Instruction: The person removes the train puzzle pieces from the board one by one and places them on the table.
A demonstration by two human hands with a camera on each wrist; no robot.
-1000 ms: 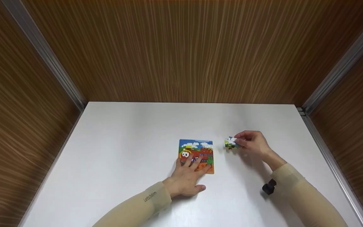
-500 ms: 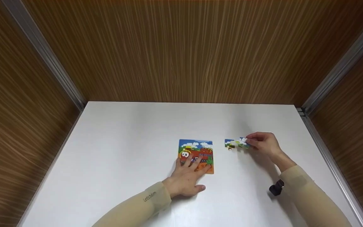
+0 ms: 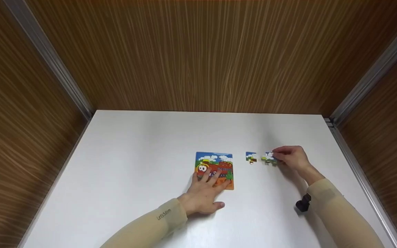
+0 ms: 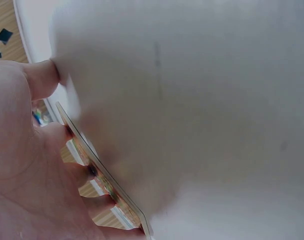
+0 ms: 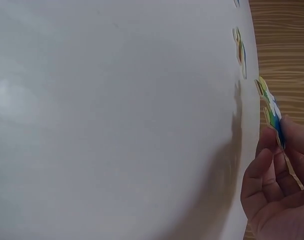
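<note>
My left hand (image 3: 203, 196) rests with spread fingers on a small picture board (image 3: 215, 157), printed with a red smiling train, clouds and blue sky. In the left wrist view, the fingertips touch the board's (image 4: 109, 180) printed face. Over the table to the right, my right hand (image 3: 293, 160) pinches a jigsaw piece (image 3: 269, 157) between thumb and fingers. The right wrist view shows this jigsaw piece (image 5: 273, 110) tilted and off the table, its far end knobbed. Left of it another jigsaw piece (image 3: 251, 157) lies flat, blue, white and green.
A white table (image 3: 133, 165) carries everything. Wood-grain panels (image 3: 198, 55) stand at the back and both sides, with metal rails (image 3: 357, 165) at the corners. A black device (image 3: 303, 203) sits at the right wrist.
My right hand has moved right with its jigsaw piece, then slightly lower. A gap now shows between it and the jigsaw piece on the table. My left hand and the board have stayed put.
</note>
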